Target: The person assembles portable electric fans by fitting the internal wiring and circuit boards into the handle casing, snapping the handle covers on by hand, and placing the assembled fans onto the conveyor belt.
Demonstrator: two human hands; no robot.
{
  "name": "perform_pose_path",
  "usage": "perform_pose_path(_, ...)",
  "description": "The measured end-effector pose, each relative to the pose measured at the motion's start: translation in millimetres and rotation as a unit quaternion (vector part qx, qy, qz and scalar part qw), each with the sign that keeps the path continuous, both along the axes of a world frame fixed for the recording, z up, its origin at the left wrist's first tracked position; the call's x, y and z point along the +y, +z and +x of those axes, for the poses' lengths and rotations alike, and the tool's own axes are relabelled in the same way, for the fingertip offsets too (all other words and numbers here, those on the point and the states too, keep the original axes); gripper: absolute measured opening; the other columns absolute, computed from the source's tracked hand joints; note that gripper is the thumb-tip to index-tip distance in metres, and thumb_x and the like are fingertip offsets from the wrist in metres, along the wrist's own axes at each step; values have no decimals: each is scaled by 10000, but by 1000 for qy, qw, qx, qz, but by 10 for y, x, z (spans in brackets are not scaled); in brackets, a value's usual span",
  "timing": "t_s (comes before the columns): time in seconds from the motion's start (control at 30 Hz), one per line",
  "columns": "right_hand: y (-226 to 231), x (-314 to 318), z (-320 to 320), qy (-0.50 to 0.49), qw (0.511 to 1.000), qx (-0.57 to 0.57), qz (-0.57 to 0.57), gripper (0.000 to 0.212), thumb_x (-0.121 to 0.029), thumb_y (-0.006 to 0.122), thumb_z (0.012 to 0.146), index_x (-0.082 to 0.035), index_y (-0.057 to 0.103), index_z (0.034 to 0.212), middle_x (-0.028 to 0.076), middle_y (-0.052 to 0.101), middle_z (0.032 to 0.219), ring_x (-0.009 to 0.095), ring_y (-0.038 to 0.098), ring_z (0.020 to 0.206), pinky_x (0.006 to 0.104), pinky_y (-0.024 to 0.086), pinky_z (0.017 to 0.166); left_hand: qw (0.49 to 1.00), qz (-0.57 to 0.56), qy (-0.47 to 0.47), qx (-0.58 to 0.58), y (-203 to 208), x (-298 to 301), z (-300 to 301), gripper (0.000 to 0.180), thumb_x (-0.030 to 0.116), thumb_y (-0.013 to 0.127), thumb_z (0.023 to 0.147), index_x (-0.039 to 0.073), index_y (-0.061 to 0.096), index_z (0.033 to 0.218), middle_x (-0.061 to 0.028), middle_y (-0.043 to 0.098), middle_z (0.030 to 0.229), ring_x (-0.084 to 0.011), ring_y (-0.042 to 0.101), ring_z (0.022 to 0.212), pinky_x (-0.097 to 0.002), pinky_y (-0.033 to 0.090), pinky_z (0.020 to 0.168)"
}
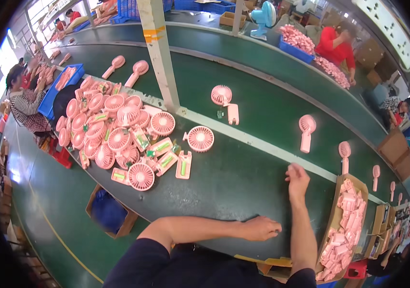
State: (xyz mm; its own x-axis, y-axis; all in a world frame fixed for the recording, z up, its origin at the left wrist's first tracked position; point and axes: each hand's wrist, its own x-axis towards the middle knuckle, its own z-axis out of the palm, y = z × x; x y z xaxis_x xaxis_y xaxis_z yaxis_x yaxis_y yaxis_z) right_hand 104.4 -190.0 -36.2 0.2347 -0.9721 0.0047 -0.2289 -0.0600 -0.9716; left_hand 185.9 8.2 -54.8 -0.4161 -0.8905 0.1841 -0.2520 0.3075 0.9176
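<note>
My left hand point(261, 228) rests curled at the near edge of the dark green worktable point(233, 182); whether it holds anything I cannot tell. My right hand point(297, 178) reaches forward onto the table near the white strip, fingers bunched, possibly pinching something small. To its right stands a cardboard box point(335, 217) filled with pink plastic handle parts point(346, 225). A heap of pink handheld fan halves point(113, 132) lies at the left of the table, well away from both hands.
Assembled pink fans point(306, 130) ride along the green conveyor belt point(262, 96) beyond the white strip. A white post point(159, 57) rises from the table. Other seated people work at left point(24, 103) and far right point(334, 45). A cardboard box with a blue bag point(109, 211) sits on the floor.
</note>
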Motion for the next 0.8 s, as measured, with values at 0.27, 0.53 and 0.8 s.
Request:
perform_pose_path(0.27,-154,464,-207,-18,995,-94,-9,138,-62,676,965,27,715,1064,27,671,896,90,630,752,229,513,653,999,-24,36,-9,105,-5,13,207,154,657,932,55,654,1114,-143,693,937,-345,688,864,-454,544,750)
perform_pose_path(0.53,-245,433,-286,3,995,-98,-35,115,-61,695,951,3,736,1037,8,660,881,78,631,743,228,511,649,988,-76,133,-23,286,-206,290,165,145,695,928,66,705,1073,-127,699,931,-285,699,819,-397,559,743)
perform_pose_path(0.8,-123,481,-285,-9,992,-107,-65,104,-38,700,920,7,742,1003,46,694,866,103,652,711,256,528,655,777,-187,535,-274,170,-1855,2165,428,224,785,801,-6,678,1146,-227,646,1159,-400,574,1166,-461,455,1032)
